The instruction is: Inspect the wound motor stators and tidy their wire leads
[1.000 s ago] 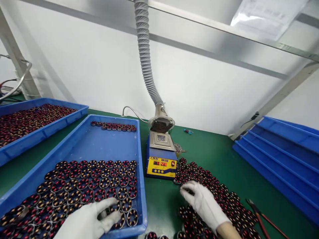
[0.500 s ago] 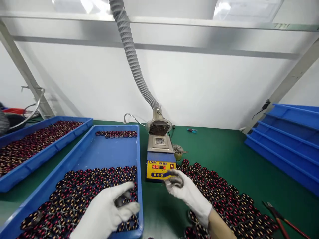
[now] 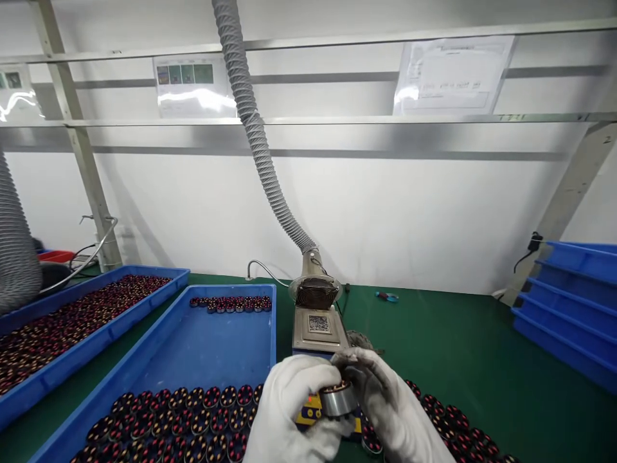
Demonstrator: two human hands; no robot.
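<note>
Both of my hands wear white gloves and meet in front of the yellow-fronted solder pot (image 3: 308, 418). My left hand (image 3: 294, 411) is closed around a round motor stator (image 3: 338, 400), thumb above and fingers below; its silvery outer rim faces me and copper windings show on top. My right hand (image 3: 385, 402), grey and soiled at the fingertips, is curled against the stator's right side, also gripping it. Its fingertips partly hide the windings. Rows of similar stators (image 3: 180, 421) lie in the blue tray (image 3: 216, 350) at left.
More stators (image 3: 457, 424) cover the green table (image 3: 424, 334) at right. A fume hood (image 3: 315, 292) on a grey hose (image 3: 263, 148) stands over the pot. Another full tray (image 3: 130, 321) is at far left, stacked blue trays (image 3: 569, 308) at far right. Small cutters (image 3: 386, 296) lie behind.
My hands have come together before the solder pot, the left from over the tray and the right from beside the pot. A stator is now held between them. The view has tilted up.
</note>
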